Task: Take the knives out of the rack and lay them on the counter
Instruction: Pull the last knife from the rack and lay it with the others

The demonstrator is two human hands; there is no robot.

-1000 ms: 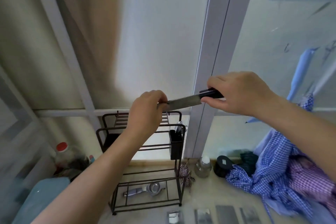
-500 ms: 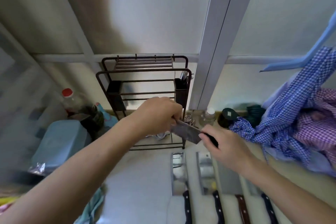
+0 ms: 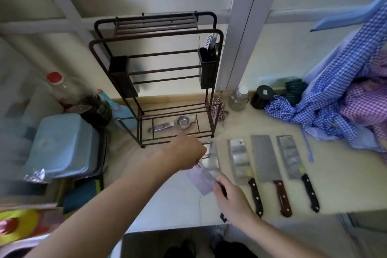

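Note:
A cleaver (image 3: 202, 180) hangs low over the counter (image 3: 339, 186), held at both ends. My right hand (image 3: 232, 201) grips its dark handle; my left hand (image 3: 186, 154) pinches the far end of the blade. The dark wire rack (image 3: 155, 65) stands behind, its upper slots bare of knives. Several cleavers lie side by side on the counter, blades away from me: one partly under the held blade (image 3: 212, 158), then a dark-handled one (image 3: 239, 161), a red-handled one (image 3: 265, 158) and a black-handled one (image 3: 291, 158).
A metal squeezer (image 3: 173, 124) lies on the rack's bottom shelf. A blue lidded box (image 3: 62, 144) and a red-capped bottle (image 3: 60, 88) stand left. A small jar (image 3: 238, 98), a black jar (image 3: 262, 96) and checked cloth (image 3: 335, 98) sit at the right.
Both hands have brought the cleaver down from in front of the window to just above the counter, left of the laid-out row. My view has tilted down.

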